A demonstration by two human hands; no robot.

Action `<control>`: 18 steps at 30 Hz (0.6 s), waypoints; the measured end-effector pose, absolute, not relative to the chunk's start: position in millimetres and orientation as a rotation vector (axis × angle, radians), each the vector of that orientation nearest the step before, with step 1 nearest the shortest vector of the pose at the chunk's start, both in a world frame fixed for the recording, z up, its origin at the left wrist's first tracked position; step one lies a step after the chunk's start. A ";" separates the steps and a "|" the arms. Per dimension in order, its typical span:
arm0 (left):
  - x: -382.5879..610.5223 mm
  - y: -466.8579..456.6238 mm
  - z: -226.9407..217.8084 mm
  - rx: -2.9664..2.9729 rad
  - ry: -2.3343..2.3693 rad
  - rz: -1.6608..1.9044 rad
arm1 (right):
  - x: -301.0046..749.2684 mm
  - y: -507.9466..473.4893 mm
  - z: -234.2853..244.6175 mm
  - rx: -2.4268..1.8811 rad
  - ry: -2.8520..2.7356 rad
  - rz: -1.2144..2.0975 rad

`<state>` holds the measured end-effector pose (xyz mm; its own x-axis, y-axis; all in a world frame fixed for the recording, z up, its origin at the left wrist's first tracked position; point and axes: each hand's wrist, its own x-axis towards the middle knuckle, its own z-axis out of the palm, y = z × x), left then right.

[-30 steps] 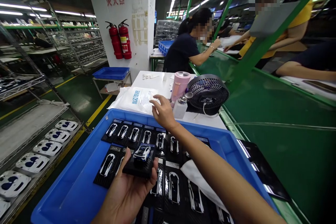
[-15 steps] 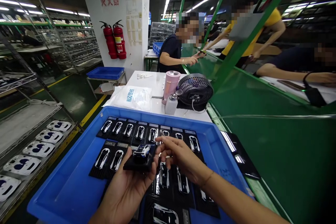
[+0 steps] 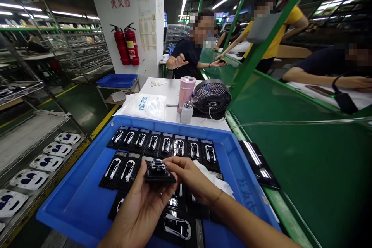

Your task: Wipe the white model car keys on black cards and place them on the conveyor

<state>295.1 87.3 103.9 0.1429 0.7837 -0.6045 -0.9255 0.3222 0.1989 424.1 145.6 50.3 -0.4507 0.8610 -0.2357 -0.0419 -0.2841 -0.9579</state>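
My left hand (image 3: 142, 205) is closed around the black base (image 3: 159, 176) of a small white-and-blue model car (image 3: 158, 165), held level above the tray. The fingertips of my right hand (image 3: 192, 178) touch the right side of that car. A white wipe (image 3: 215, 178) sticks out from beneath my right hand, apparently gripped by its lower fingers, which are hidden. Below both hands, a blue tray (image 3: 69, 201) bears rows of black bases with white-and-black model cars (image 3: 152, 142). My forearms and hands cover some of them.
Beyond the tray stand a pink tumbler (image 3: 186, 93), a white bottle (image 3: 186, 113), a black fan (image 3: 213, 99) and a white plastic bag (image 3: 145, 106). A green conveyor (image 3: 305, 155) runs along the right. White car shells (image 3: 29, 180) lie on a left rack (image 3: 35, 135). Co-workers sit and stand beyond.
The model car has turned and tipped in my left hand. My right fingers have come onto it, and the white wipe has come into view. A co-worker across has raised one hand.
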 end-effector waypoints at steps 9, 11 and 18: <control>299.3 85.0 105.3 -0.148 0.725 1.267 | 428.7 215.1 65.3 -1.161 -1.507 1.281; 298.9 85.6 104.3 -0.157 0.739 1.260 | 424.4 246.6 72.7 -1.160 -1.534 1.147; 291.2 92.6 98.7 -0.135 0.803 1.261 | 396.5 340.3 71.1 -1.279 -1.713 0.555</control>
